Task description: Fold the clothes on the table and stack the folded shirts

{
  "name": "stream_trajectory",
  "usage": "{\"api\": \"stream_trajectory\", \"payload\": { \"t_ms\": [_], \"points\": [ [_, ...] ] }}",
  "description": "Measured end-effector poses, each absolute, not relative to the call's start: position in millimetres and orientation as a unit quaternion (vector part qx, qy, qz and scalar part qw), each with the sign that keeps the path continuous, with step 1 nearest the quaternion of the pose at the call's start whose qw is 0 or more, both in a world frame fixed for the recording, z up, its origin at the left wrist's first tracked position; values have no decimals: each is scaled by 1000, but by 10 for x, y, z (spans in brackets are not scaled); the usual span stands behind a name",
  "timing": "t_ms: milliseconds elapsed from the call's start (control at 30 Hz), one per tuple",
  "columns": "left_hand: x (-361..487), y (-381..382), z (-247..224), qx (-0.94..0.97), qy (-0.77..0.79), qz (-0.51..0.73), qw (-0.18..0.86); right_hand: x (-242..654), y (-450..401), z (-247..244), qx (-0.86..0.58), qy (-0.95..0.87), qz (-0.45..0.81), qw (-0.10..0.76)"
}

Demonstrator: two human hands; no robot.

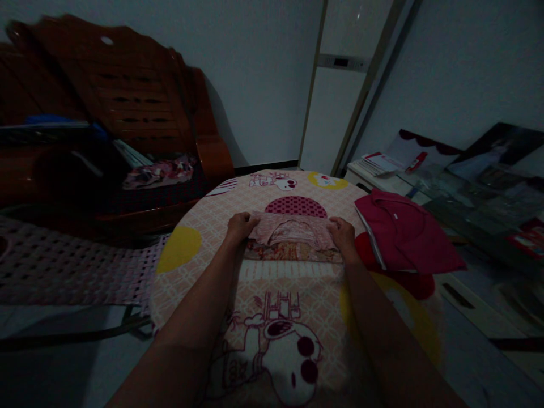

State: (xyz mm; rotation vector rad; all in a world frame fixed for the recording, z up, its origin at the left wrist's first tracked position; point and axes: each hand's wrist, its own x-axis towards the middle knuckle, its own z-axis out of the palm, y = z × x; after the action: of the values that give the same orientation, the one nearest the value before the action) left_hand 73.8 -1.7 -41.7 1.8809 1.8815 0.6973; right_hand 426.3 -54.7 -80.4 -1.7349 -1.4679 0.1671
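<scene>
Wall (pixel 263 73) of pale blue-grey spans the far side of a dim room; a carved wooden bench (pixel 136 102) stands at far left, a patterned cloth (pixel 164 171) bunched on its seat; a round table (pixel 221 226) fills the centre, its cover printed with white cartoon dogs in dark sunglasses, the near one wearing lettering that appears to read "COOL"; a tall white unit (pixel 331 107) rises at the far side, right of centre, the markings on its control strip (pixel 343 63) too small to read; a woven seat (pixel 85 263) lies at left and a glass-topped stand (pixel 471 209) at right, with papers (pixel 378 163) toward its far end, their print illegible.

Crimson garment (pixel 410 232), folded, lies on the right side of the table, a small white label (pixel 395 216) at its neck, unreadable at this size; a smaller pink garment (pixel 293 229) lies folded left of it, near the middle of the table, its curved neckline up, brown-and-gold print showing along its near edge. The person's left hand (pixel 240 226) grips the pink garment's left end, fingers closed on the fabric; the right hand (pixel 342 233) grips its right end, fingers likewise closed.
</scene>
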Motion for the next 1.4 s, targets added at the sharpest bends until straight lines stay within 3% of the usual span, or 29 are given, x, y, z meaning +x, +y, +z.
{"api": "stream_trajectory", "payload": {
  "t_ms": [233,533,733,933,1167,1400],
  "points": [
    [740,-21,-417,667,676,247,195,4212,-580,-674,-665,-657,-46,353],
    [742,-16,-407,667,671,249,206,4045,-510,-872,-582,-785,-14,213],
    [738,-17,-407,673,669,245,199,4082,-543,-851,-582,-777,-28,240],
    [741,-21,-411,674,664,255,202,4086,-555,-901,-601,-772,-38,204],
    [730,-15,-431,673,666,255,193,4170,-530,-903,-753,-624,-37,205],
    [738,-14,-421,670,671,254,193,4248,-505,-841,-784,-575,-21,234]
  ]
}}
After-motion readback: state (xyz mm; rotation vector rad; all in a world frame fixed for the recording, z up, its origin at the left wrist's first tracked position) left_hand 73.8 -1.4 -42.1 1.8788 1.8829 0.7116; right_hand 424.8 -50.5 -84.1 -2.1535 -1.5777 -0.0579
